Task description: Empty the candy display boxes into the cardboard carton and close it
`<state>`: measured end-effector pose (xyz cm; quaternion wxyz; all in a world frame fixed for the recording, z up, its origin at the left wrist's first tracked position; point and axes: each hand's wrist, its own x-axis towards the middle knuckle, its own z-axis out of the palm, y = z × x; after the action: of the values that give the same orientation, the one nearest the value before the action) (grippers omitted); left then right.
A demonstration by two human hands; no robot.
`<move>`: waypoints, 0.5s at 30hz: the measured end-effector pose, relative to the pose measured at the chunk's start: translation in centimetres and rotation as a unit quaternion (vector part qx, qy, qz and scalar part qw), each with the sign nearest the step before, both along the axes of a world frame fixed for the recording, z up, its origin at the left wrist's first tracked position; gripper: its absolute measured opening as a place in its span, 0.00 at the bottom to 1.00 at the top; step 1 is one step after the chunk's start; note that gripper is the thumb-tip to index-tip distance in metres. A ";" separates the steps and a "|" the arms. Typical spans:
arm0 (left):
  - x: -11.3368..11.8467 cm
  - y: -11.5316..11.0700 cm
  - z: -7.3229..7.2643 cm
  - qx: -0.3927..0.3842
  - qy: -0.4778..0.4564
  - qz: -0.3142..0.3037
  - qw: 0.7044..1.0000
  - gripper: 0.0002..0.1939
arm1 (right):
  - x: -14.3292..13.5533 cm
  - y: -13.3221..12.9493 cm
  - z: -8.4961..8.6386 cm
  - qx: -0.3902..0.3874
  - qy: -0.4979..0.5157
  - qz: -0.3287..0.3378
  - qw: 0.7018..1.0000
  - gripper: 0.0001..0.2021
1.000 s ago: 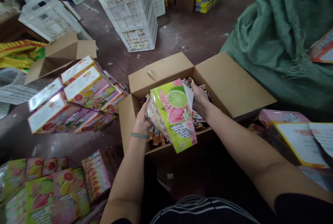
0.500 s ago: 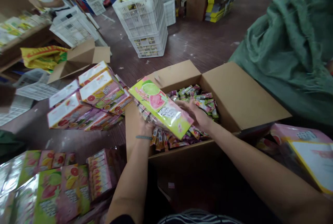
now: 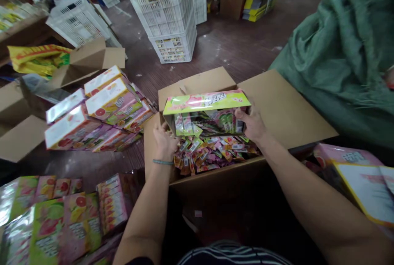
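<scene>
Dark floor (image 3: 240, 43) runs back to stacked white crates (image 3: 166, 14), with green sacking (image 3: 326, 55) bunched at the right. An open carton (image 3: 283, 109) stands before the person, its flaps folded out and small wrapped packets (image 3: 212, 152) heaped inside. Over the heap, towards the carton's far edge, a lime-and-pink box (image 3: 209, 100) is held lengthwise, its open side facing the person and packets showing within.

At its right end, the right hand (image 3: 254, 121) pinches the box: the thumb presses on the open side's edge, the other fingers bent around the end and partly hidden. By the carton's left edge, the left hand (image 3: 166, 141) has its fingers bent and slightly apart against the box's left end; how firmly they grip cannot be told. Printed boxes (image 3: 104, 113) are piled beyond the carton's left edge.
</scene>
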<state>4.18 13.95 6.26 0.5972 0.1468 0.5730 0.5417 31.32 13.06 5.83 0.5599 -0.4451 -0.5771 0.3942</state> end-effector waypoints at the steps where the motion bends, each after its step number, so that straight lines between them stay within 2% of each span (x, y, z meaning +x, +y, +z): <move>1: -0.2 0.0 0.4 0.023 -0.013 -0.002 1.000 0.28 | 0.5 0.0 0.4 -0.003 -0.011 0.013 1.000 0.41; 5: 0.4 -1.1 1.8 0.106 -0.046 -0.118 0.986 0.35 | 0.6 -0.5 1.8 -0.001 -0.053 0.013 0.999 0.43; 7: 0.6 -1.9 2.4 0.148 -0.032 -0.116 0.982 0.38 | 0.0 -0.6 2.1 0.006 -0.046 0.009 0.999 0.45; 10: 0.6 -2.8 3.2 0.206 -0.001 -0.091 0.974 0.37 | -0.6 -0.3 1.9 0.003 -0.011 0.013 1.000 0.48; 13: 0.6 -3.4 3.5 0.205 0.012 -0.119 0.971 0.38 | -0.4 0.3 0.9 -0.019 0.027 -0.011 0.999 0.49; 15: 0.6 -3.8 3.5 0.213 0.021 -0.125 0.969 0.39 | -0.1 0.9 -0.2 -0.044 0.014 -0.033 0.998 0.51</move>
<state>4.76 10.14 9.71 0.6029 0.3519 0.4342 0.5693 31.25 13.91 5.67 0.5605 -0.4827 -0.5366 0.4062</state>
